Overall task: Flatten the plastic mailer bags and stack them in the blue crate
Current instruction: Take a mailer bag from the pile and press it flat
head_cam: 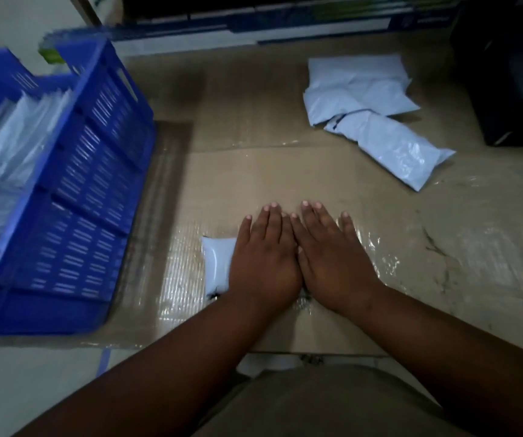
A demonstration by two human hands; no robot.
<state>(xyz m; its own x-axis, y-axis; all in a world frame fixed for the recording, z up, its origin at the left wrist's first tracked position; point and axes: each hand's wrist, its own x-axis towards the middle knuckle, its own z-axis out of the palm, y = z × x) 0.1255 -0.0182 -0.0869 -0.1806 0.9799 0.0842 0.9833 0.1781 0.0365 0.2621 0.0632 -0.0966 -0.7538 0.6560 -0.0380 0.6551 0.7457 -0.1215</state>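
Pressing flat: left hand and right hand, fingers straight, on white plastic mailer bag; blue slatted plastic crate left.

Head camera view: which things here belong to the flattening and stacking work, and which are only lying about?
Part of the job:
- small white plastic mailer bag under the left hand and right hand
- crumpled white plastic mailer bags
- blue slotted plastic crate
- flattened white bags inside it

Just lying about:
- brown taped cardboard sheet
- dark object, far right
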